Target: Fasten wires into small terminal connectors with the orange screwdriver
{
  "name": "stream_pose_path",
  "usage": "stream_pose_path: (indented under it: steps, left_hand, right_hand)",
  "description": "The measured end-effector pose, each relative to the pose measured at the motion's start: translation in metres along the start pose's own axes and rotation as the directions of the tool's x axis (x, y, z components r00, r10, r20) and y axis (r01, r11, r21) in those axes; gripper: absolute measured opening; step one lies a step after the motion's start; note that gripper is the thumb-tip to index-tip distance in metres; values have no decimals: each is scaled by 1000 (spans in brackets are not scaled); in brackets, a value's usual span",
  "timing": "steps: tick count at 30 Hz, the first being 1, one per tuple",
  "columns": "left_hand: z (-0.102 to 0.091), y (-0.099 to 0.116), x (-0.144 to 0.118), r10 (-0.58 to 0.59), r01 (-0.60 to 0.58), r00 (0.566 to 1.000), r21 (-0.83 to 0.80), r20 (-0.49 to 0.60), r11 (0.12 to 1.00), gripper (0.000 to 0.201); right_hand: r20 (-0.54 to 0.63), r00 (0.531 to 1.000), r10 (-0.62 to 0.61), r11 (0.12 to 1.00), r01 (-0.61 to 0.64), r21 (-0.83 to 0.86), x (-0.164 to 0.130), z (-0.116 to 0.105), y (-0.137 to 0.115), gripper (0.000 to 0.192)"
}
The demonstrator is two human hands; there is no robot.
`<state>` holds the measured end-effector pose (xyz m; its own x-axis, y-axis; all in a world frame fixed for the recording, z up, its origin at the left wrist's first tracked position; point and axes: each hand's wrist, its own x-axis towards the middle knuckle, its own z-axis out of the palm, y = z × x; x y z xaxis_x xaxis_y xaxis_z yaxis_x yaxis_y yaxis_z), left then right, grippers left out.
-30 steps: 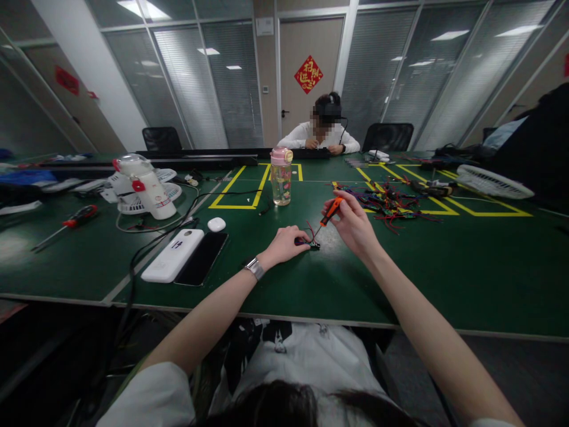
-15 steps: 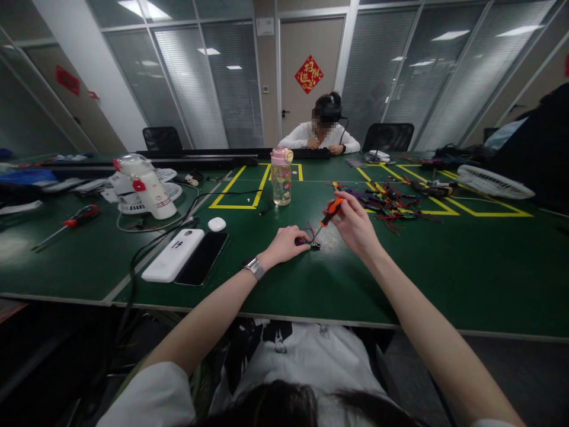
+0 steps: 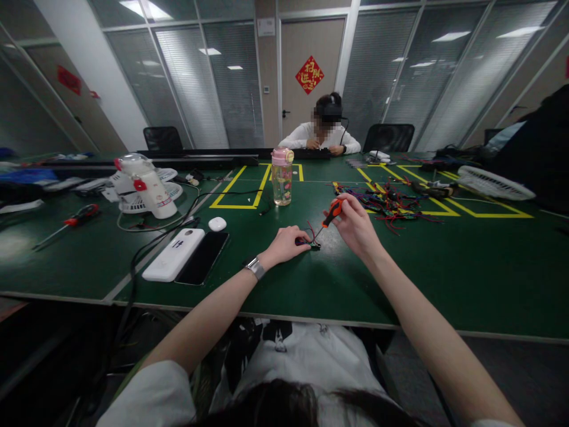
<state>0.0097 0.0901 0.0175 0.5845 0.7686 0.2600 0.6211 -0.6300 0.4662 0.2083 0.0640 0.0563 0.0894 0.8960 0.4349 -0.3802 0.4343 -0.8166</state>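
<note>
1. Left hand (image 3: 287, 244): fingers gripping the small wired circuit board (image 3: 315, 246) on the worktop (image 3: 453, 273).
2. Right hand (image 3: 355, 224): fingers closed around an orange-black screwdriver (image 3: 333, 210), tip at the board; work there seems unfinished.
3. Beyond the board, rightward: piled wired boards (image 3: 387, 200), done or waiting, cannot tell.
</note>
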Motion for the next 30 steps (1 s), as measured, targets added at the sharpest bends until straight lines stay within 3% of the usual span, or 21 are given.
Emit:
stream_pose_path:
  steps: [5,30]
  left_hand:
    - [0,1,0,-2,2,1000,-20,3,1000,14]
    - [-2,2,0,1,0,1000,-14,8,1000,14]
  right_hand:
    - [38,999,8,1000,-9,22,-1,2,-1,22]
    - [15,1000,20,993,-22,112,0,4,-1,24]
